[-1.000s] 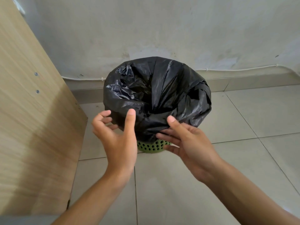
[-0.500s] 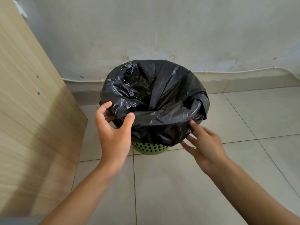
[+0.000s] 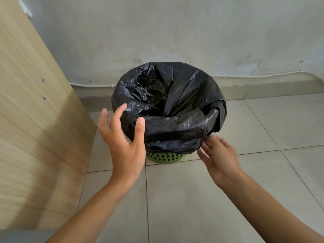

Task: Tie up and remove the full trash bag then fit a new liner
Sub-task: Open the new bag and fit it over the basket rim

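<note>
A black plastic liner (image 3: pixel 175 127) is draped over the rim of a small green perforated bin (image 3: pixel 164 157) standing on the tiled floor against the wall. The liner's mouth gapes wide and its edge hangs down the bin's outside, so only the bin's base shows. My left hand (image 3: pixel 122 142) is at the liner's near-left edge, fingers spread, holding nothing. At the near-right edge, the fingertips of my right hand (image 3: pixel 219 155) touch the hanging plastic; no clear grip shows.
A light wooden cabinet side (image 3: pixel 35 128) stands close on the left, almost touching the bin. A grey wall (image 3: pixel 175 32) with a white cable (image 3: pixel 263 74) along its foot runs behind. Pale floor tiles (image 3: pixel 192 199) lie in front and to the right.
Both hands spread apart along the near rim, pulling the liner's edge down and the mouth wider. My left hand then let go of the plastic and opened.
</note>
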